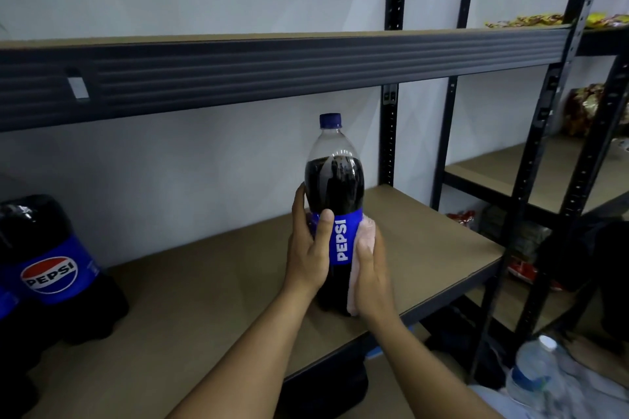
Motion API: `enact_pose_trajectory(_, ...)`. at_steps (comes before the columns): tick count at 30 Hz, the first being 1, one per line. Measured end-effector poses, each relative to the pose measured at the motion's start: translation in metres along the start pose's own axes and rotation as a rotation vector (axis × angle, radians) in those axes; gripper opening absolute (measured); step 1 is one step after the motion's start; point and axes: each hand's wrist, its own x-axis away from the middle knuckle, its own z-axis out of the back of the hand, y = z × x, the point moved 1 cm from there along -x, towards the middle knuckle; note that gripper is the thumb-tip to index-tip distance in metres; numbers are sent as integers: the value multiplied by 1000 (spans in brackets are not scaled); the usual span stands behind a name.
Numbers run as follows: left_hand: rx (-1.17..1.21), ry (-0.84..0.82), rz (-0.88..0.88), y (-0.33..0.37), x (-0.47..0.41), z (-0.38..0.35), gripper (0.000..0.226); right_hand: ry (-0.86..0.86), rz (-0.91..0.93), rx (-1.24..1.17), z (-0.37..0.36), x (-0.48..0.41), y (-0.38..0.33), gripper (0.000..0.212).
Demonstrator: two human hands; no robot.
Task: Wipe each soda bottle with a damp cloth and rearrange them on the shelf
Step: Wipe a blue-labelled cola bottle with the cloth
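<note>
Pepsi bottle (335, 187) is upright with its blue cap (330, 120) on and dark soda up to the shoulder. Its base is down at the shelf board (204, 299), close to the board's front edge. Can't tell if it's fully set down or still carried.

Left hand (308, 248) grips the bottle's left side. The thumb lies across the blue label and the fingers wrap round the back.

Right hand (372, 279) is on the bottle's right side, holding a pink cloth (366, 231) flat against it. The cloth is sandwiched between palm and bottle, running from the label down to near the base. The thumb lies along the cloth; the fingers behind are hidden.

Relative to the held bottle:
- Far left, same board: more Pepsi bottles (58, 265) stand grouped at the frame edge, well apart from it, logo facing out.
- Above: the dark metal beam (272, 68) of the next shelf up, with the cap below its level.
- Upper right: yellow snack packets (531, 20) lie on that upper shelf.
- Right: in the neighbouring rack bay, a red-and-gold snack bag (582, 109), blurred.
- Lower right, below the board: a clear water bottle (534, 374) with a white cap.
</note>
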Motion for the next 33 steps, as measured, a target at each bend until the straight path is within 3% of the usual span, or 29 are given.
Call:
enact_pose_trajectory(3,45,-27,14,5,0,1,90,21,31,21,-2,-35,-41,71)
enact_pose_trajectory(6,110,-36,80,9,3,-3,71,-4,221,122,-5,-73,-103,62)
enact_pose_trajectory(10,95,-26,17,8,3,-6,102,-24,369,240,-7,-94,-124,63)
enact_pose_trajectory(19,-27,130,-57,9,10,-16,96,68,18,102,-3,6,16,54)
enact_pose_trajectory(23,-39,130,-55,9,11,-18,96,61,-30,51,-3,-5,-3,41)
enact_pose_trajectory(25,-21,138,-46,9,12,-17,101,70,12,39,-6,-28,-35,56)
enact_pose_trajectory(29,33,95,67,5,14,-18,63,59,273,145,-10,-82,-115,63)
enact_pose_trajectory(33,24,102,86,11,14,-17,51,53,392,200,-14,-94,-127,67)
